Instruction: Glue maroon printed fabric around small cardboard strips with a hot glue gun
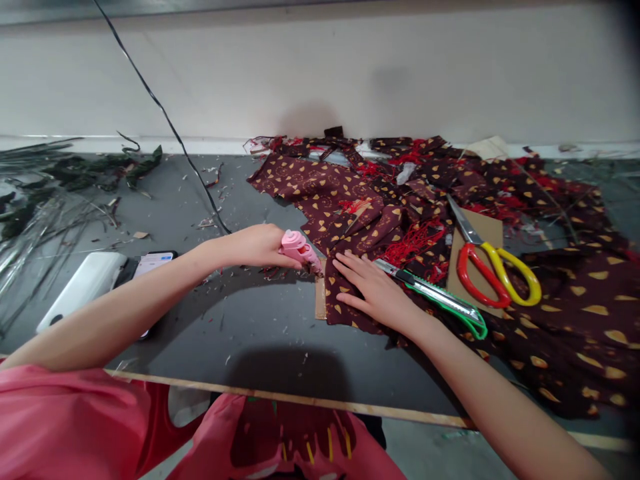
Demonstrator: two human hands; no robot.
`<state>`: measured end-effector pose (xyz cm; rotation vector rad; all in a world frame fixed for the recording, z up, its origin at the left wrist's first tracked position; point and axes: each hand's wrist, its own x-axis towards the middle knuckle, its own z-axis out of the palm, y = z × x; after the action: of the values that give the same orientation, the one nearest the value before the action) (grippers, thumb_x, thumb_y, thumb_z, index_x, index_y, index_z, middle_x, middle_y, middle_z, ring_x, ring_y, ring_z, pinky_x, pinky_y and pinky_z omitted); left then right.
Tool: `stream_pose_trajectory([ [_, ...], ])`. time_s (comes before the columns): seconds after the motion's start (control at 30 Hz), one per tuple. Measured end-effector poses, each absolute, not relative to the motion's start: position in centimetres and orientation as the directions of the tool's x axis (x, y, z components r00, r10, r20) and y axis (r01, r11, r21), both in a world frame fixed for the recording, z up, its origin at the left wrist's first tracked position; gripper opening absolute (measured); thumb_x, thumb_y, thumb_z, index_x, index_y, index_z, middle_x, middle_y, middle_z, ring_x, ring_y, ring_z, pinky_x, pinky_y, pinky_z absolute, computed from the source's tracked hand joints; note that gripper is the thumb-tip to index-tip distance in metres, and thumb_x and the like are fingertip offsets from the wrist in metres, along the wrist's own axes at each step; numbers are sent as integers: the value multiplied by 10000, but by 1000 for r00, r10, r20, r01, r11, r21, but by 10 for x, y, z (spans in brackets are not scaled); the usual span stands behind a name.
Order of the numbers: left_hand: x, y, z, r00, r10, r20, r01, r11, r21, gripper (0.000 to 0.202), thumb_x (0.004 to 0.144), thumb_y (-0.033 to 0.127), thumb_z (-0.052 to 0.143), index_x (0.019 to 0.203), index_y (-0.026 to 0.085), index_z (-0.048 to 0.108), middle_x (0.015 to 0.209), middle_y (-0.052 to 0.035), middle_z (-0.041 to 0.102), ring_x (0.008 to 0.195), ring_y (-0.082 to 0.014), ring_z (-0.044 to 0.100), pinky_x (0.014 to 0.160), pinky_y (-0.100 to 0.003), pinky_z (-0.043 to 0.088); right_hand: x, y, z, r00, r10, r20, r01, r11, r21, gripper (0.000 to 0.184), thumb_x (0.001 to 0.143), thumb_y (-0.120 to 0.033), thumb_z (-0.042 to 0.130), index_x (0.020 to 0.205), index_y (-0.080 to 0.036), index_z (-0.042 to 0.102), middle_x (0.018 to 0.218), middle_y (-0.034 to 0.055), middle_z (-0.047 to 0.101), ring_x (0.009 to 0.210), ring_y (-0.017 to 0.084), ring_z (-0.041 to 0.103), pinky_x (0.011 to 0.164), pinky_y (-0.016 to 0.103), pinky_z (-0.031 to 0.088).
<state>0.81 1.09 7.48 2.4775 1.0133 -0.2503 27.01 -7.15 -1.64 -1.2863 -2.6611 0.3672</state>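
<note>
My left hand (255, 245) is closed around a pink glue gun (299, 249), its nozzle pointing at the edge of a small cardboard piece (320, 298). That cardboard is partly covered by dark brown fabric with gold shapes (345, 303). My right hand (374, 290) lies flat on this fabric, fingers stretched out and pressing it down. A black cable (165, 117) runs from the glue gun up toward the wall.
A green utility knife (440, 299) lies right of my right hand. Red and yellow scissors (493, 263) rest on a cardboard sheet. More patterned fabric and red threads (415, 240) are piled at the back right. A phone (150, 263) and white box (83, 283) sit left. Green stems (45, 193) lie far left.
</note>
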Motion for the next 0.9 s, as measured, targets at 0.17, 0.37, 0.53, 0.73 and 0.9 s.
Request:
stream_pose_trajectory([
  [0.17, 5, 16, 67, 723, 635, -271, 690, -650, 319, 557, 823, 620, 483, 498, 168, 460, 448, 41, 334, 423, -77, 246, 471, -258, 195, 271, -71, -16, -615, 787, 50, 736, 595, -322, 608, 928, -444, 464, 1466, -192, 331, 1512, 111, 349, 1410, 262, 276, 1137, 532, 271],
  [0.37, 6, 19, 68, 704, 660, -264, 710, -641, 292, 541, 826, 629, 470, 545, 168, 509, 474, 41, 335, 440, -80, 252, 479, -259, 185, 272, -71, -16, -612, 790, 42, 740, 591, -323, 625, 923, -431, 482, 1475, -194, 311, 1516, 111, 343, 1412, 260, 272, 1141, 518, 269],
  [0.53, 7, 21, 70, 710, 649, -273, 704, -651, 285, 514, 840, 618, 450, 625, 172, 587, 491, 40, 358, 457, -89, 286, 487, -253, 194, 271, -71, -16, -611, 791, 39, 741, 588, -325, 636, 924, -431, 482, 1487, -214, 281, 1518, 103, 340, 1413, 258, 266, 1139, 525, 270],
  [0.73, 9, 23, 72, 710, 665, -230, 704, -672, 230, 556, 826, 651, 453, 566, 164, 520, 466, 46, 319, 427, -74, 225, 471, -250, 184, 271, -71, -14, -613, 789, 32, 743, 591, -314, 616, 928, -433, 470, 1467, -171, 327, 1513, 121, 344, 1413, 264, 266, 1137, 526, 276],
  [0.9, 10, 23, 74, 718, 659, -223, 696, -671, 255, 523, 834, 620, 474, 579, 165, 510, 476, 43, 338, 430, -70, 258, 466, -238, 194, 271, -71, -15, -613, 789, 41, 739, 591, -325, 625, 925, -432, 477, 1481, -207, 298, 1514, 107, 345, 1411, 265, 271, 1131, 531, 286],
])
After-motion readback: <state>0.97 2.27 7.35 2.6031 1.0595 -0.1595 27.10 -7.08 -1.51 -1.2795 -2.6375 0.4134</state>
